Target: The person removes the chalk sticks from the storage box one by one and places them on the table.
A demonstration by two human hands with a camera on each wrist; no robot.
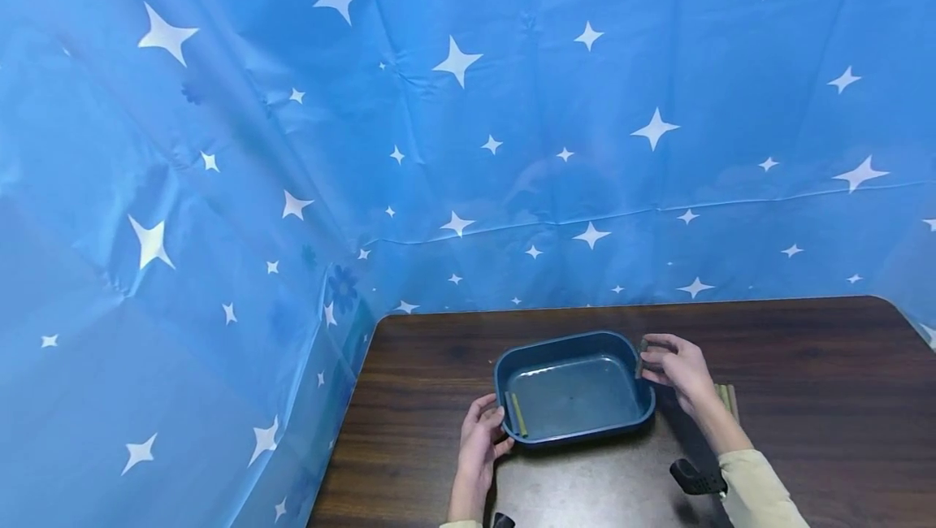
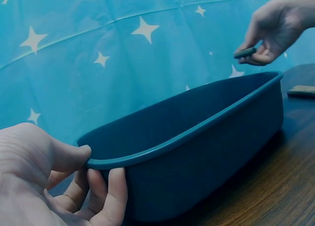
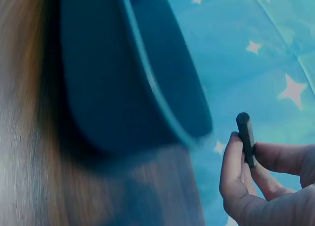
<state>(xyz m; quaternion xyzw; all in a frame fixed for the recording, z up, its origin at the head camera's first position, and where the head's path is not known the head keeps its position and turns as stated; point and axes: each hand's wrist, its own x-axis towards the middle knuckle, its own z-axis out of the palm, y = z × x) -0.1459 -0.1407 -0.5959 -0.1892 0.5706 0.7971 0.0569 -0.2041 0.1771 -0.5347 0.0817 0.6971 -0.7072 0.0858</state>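
A dark blue plastic basin (image 1: 574, 394) sits on the table. My left hand (image 1: 480, 440) grips its near left corner, the thumb over the rim (image 2: 140, 156) and the fingers against the outer wall. My right hand (image 1: 676, 370) is at the basin's right end, higher than the rim in the left wrist view. Between its thumb and fingers it pinches a short dark green stick (image 3: 246, 139). Inside the basin, along the left wall, lies a yellow-green stick (image 1: 518, 415).
More greenish sticks (image 1: 727, 400) lie side by side on the brown wooden table (image 1: 819, 374), right of the basin and partly behind the right forearm. A blue curtain with white stars (image 1: 556, 106) hangs behind the table and along its left side.
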